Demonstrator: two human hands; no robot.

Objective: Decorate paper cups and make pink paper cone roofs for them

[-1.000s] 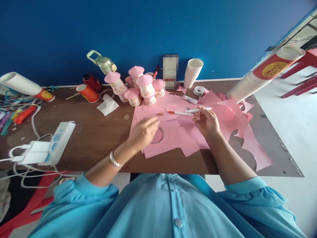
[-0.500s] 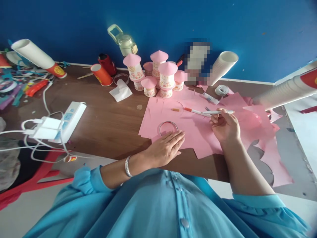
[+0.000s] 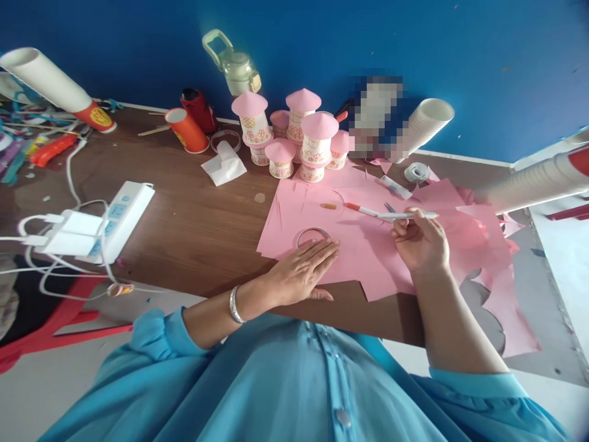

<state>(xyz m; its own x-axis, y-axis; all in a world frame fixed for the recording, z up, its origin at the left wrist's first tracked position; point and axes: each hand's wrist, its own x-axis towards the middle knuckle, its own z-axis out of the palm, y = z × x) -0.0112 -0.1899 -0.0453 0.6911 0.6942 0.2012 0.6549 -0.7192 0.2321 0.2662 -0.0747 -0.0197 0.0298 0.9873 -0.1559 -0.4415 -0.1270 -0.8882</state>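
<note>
Since a second ago, my left hand [image 3: 304,273] has shifted from the ring's left side to its near side, now lying flat, fingers straight and close together, thumb apart, gripping nothing. My fingertips hide the near part of the ring [image 3: 313,229], which lies on the pink paper [image 3: 368,261]; how hard they press, I cannot tell. My right hand [image 3: 421,245] pinches a white pen [image 3: 402,215] between closed thumb and fingers. I take this step as steadying the ring; the next move seems to call for keeping it still while bringing the pen to its rim. Farther off stand the pink-roofed towers [image 3: 316,147].
</note>
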